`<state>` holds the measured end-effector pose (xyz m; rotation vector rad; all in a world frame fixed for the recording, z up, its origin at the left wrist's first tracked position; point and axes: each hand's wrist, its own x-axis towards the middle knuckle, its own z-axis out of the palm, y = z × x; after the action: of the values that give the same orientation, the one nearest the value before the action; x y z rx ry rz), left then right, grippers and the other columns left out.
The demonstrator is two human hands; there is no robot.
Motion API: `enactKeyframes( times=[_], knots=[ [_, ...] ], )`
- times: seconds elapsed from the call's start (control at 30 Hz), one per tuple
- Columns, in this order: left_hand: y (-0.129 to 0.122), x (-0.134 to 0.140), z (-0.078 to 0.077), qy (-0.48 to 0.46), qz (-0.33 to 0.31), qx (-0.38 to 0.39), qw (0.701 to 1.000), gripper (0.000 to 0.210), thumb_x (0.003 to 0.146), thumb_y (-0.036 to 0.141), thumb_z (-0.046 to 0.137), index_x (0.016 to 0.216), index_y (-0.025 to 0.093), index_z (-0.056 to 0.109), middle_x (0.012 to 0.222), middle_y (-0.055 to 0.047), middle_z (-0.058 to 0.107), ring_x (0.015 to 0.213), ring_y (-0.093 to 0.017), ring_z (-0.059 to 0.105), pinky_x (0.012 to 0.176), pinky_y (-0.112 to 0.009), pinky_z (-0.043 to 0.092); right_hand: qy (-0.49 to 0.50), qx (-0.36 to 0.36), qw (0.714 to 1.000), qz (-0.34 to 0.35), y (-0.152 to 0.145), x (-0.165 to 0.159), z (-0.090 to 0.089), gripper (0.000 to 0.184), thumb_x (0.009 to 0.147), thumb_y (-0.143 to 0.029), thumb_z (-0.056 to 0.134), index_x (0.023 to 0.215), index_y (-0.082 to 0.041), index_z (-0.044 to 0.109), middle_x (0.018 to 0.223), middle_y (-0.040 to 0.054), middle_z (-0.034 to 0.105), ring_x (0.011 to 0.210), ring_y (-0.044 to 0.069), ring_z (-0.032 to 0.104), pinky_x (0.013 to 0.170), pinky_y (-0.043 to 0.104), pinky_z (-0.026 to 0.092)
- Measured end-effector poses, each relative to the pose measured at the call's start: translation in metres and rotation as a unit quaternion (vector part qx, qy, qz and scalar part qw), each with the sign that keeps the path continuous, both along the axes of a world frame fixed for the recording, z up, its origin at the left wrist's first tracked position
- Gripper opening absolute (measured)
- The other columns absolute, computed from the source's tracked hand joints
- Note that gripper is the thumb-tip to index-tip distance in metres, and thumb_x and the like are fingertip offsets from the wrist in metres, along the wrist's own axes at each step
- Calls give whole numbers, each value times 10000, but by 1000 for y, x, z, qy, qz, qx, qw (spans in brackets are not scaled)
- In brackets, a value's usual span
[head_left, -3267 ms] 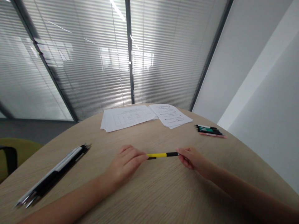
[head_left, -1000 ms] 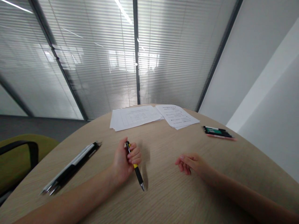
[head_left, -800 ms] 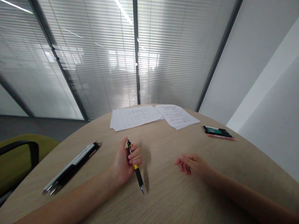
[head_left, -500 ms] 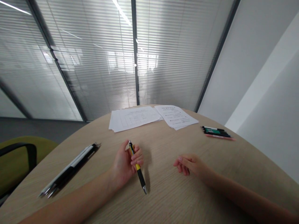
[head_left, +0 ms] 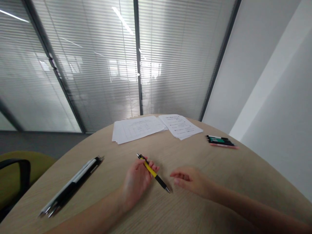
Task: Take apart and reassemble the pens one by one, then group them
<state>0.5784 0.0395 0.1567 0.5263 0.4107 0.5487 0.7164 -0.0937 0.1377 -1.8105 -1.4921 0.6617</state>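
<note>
In the head view, my left hand (head_left: pixel 140 178) is turned palm up, with a yellow and black ballpoint pen (head_left: pixel 152 171) between its thumb and fingers. The pen slants down to the right, its silver writing tip towards my right hand. That right hand (head_left: pixel 191 182) is just right of the tip, apart from it, fingers loosely bent and thumb a little away from them. Nothing shows in it.
On the round wooden table (head_left: pixel 117 221), black and white pens (head_left: pixel 73 185) lie together at left. Printed sheets (head_left: pixel 136 128) and more pages (head_left: pixel 181 126) are at the far edge. Several pens (head_left: pixel 220 141) lie at right. A green chair (head_left: pixel 36 165) stands beside the table.
My left hand has moved right with the pen, which now slants more to the right. My right hand has moved slightly left, towards the tip, and its fingers have loosened. The view has tilted up.
</note>
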Motion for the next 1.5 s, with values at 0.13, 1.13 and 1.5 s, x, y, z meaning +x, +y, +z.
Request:
enactKeyframes(
  times=[0.13, 1.13, 1.5],
  knots=[
    [-6, -4, -9, 10, -9, 20, 1000, 163, 623, 26, 428, 624, 165, 512, 592, -11, 528, 608, -142, 551, 664, -270, 455, -7, 38, 999, 19, 11, -27, 7, 499, 645, -205, 630, 1119, -205, 473, 946, 25, 603, 723, 141, 562, 623, 238, 446],
    [-2, -5, -53, 98, -67, 449, 886, 287, 652, 350, 614, 931, 291, 583, 860, -19, 603, 802, -207, 524, 711, -289, 393, -462, 13, 861, -212, -122, 222, -28, 363, 676, -77, 378, 921, -179, 625, 998, 90, 605, 930, 205, 554, 797, 314, 438],
    [-12, -9, -21, 110, -30, 434, 894, 195, 629, 366, 618, 748, 217, 580, 680, -4, 553, 597, -154, 490, 555, -253, 390, -467, 40, 857, -212, -105, 232, -36, 336, 750, -124, 367, 939, -209, 632, 961, 65, 631, 879, 193, 573, 782, 313, 444]
  ],
)
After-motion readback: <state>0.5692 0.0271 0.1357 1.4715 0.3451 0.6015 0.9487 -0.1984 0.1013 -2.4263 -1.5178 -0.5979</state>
